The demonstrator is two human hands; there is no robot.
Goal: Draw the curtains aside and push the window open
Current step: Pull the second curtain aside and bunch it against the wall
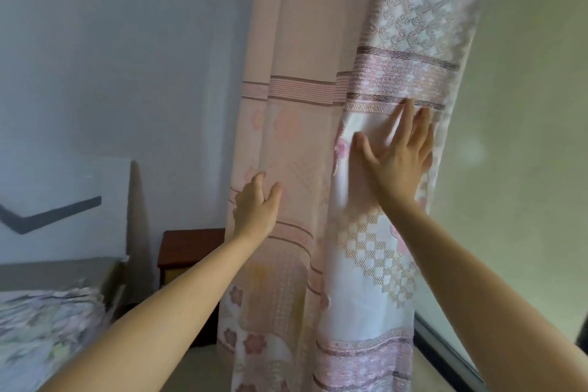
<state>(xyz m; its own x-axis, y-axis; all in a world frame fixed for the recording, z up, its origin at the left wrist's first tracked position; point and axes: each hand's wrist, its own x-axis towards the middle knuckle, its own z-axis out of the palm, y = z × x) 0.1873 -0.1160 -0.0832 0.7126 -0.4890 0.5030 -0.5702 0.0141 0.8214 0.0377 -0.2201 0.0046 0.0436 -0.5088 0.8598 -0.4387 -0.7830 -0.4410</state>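
Head view: the curtain [318, 143] hangs in long vertical folds, already gathered left of the window glass [525, 169], whose pale pane lies bare to the curtain's right. The right hand [397, 165] is nearer that free edge, pressed flat on the cloth just inside it, fingers spread apart and gripping nothing. The left hand [256, 210] rests on the curtain's far-left folds, fingers loosely parted, thumb out (no clamp that I can see). Judging from this, the glass lies right of both hands, so the right arm is better placed to reach the window
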